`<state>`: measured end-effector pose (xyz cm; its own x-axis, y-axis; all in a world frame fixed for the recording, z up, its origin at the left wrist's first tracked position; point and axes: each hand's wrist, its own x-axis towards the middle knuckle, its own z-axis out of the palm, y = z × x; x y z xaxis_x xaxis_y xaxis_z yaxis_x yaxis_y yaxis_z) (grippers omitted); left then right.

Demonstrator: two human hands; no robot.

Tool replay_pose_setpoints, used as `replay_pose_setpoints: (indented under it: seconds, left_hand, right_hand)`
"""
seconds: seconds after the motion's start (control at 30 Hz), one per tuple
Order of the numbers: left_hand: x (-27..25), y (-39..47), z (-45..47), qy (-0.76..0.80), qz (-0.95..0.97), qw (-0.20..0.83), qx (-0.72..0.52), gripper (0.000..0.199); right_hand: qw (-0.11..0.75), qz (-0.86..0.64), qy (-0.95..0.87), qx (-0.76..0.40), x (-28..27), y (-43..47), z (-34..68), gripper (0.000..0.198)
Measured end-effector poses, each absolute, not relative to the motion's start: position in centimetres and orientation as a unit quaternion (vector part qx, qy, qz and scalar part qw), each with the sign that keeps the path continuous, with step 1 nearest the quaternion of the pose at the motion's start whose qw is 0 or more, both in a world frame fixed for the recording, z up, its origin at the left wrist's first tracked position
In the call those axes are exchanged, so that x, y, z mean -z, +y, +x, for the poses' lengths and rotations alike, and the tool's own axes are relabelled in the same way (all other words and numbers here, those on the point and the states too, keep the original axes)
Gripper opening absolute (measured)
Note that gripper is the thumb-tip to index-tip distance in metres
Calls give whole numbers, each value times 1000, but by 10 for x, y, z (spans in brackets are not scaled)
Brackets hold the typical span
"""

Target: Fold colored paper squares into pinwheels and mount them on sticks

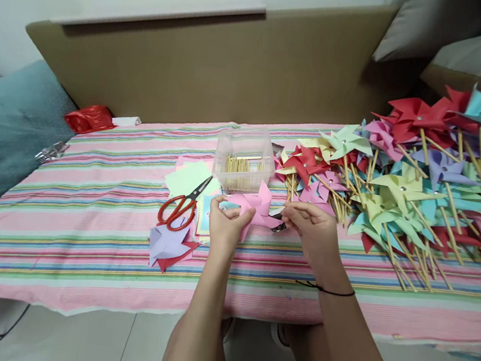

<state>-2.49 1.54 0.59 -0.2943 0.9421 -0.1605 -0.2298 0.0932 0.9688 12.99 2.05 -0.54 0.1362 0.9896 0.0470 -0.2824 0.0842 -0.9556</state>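
A pink paper pinwheel head (260,207) is pinched between the thumb and fingers of my left hand (225,224), its blades folded in and no stick visible on it. To its right, my right hand (314,226) is closed in a fingertip pinch; whatever sits between those fingertips is too small to name. A dark, shiny item (279,226) lies just below the gap between both hands. Behind the pinwheel head stands a clear plastic box (248,141) with several thin wooden sticks (244,172) inside.
Red-handled scissors (180,204) rest on coloured paper sheets (190,180) at left, above folded purple paper (168,243). Many finished pinwheels on sticks (404,190) are heaped at right. A red plastic bag (90,119) lies far left on the striped cloth (89,215).
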Motion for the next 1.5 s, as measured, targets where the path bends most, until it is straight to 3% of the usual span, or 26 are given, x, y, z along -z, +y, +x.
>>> replay_pose_setpoints:
  seconds: [0.33, 0.7, 1.0, 1.2, 1.33, 1.5]
  left_hand:
    - [-4, 15, -22, 532, 361, 491, -588, 57]
    - [-2, 16, -22, 508, 381, 498, -590, 56]
    - [-2, 17, -22, 496, 374, 514, -592, 54]
    - [-4, 17, -21, 503, 365, 512, -594, 55]
    - [-4, 18, -22, 515, 354, 502, -598, 56]
    - [-5, 18, -21, 525, 350, 494, -598, 58]
  right_hand:
    - [565, -459, -590, -349, -2, 7, 105, 9]
    - [548, -491, -587, -339, -3, 5, 103, 13]
    - [526, -489, -653, -241, -4, 4, 103, 10]
    - [534, -485, -639, -267, -4, 4, 104, 8]
    - [595, -449, -565, -353, -3, 7, 108, 5]
    - [624, -456, -525, -357, -2, 8, 112, 5]
